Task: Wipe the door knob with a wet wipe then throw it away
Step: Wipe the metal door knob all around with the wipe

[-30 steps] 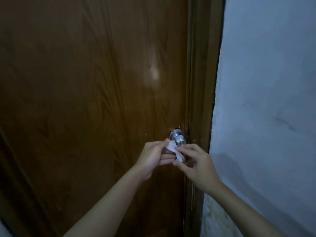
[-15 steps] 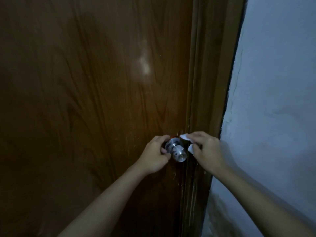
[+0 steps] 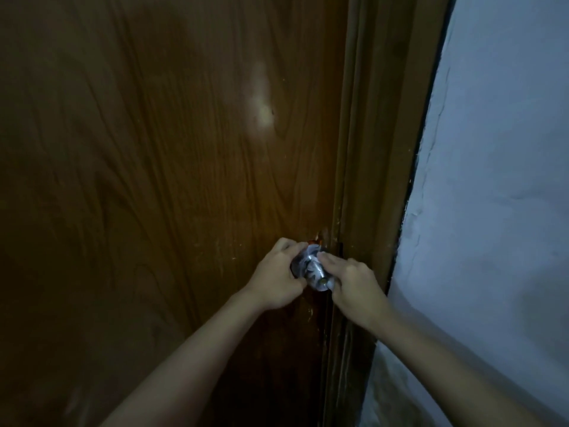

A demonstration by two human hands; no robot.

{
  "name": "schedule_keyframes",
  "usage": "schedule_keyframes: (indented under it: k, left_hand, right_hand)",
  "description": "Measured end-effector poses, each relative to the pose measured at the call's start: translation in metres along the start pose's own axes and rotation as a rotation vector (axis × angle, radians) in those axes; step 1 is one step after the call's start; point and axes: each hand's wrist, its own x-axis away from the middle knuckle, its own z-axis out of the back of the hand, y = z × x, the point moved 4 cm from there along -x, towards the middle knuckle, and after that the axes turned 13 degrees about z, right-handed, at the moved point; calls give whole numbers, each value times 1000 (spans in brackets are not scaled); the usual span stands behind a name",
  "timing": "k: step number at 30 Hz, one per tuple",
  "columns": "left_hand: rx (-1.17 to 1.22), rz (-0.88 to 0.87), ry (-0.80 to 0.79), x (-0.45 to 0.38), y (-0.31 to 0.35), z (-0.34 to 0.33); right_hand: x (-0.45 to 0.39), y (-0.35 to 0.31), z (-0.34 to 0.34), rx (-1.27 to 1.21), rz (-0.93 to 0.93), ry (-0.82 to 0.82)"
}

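A shiny metal door knob [image 3: 311, 268] sits at the right edge of a dark brown wooden door [image 3: 172, 167]. My left hand [image 3: 275, 280] curls around the knob's left side and base. My right hand [image 3: 354, 283] presses on the knob's right side, with its fingertips lying over the top. The white wet wipe [image 3: 331, 284] is almost wholly hidden under my right fingers. Only a pale sliver of it shows at the knob's lower right.
The brown door frame [image 3: 375, 167] runs just right of the knob. A pale bluish wall [image 3: 492, 195] fills the right side. The scene is dim, and the door closes off everything ahead.
My right hand has moved with the wipe from beside the frame onto the knob's right side. My left hand has closed tighter on the knob. The camera has come closer.
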Motion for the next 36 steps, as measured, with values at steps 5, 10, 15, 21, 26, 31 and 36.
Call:
schedule_keyframes:
  k: [5, 10, 15, 21, 26, 31, 36]
  left_hand:
    - [2, -11, -8, 0, -1, 2]
    - [-15, 4, -7, 0, -1, 2]
    - [-39, 5, -18, -2, 0, 3]
    - [-10, 8, -24, -4, -3, 4]
    - [-9, 9, -19, -4, -2, 4]
    - [-12, 14, -18, -5, -1, 4]
    - [-16, 30, -21, -5, -1, 4]
  right_hand:
    - [24, 2, -5, 12, 26, 110]
    - [3, -2, 2, 0, 42, 63]
    - [17, 2, 0, 44, 40, 174]
    - [20, 4, -9, 19, 21, 138]
    - [22, 4, -5, 1, -45, 216]
    - [17, -2, -4, 68, 32, 211]
    - [11, 6, -5, 72, -74, 173]
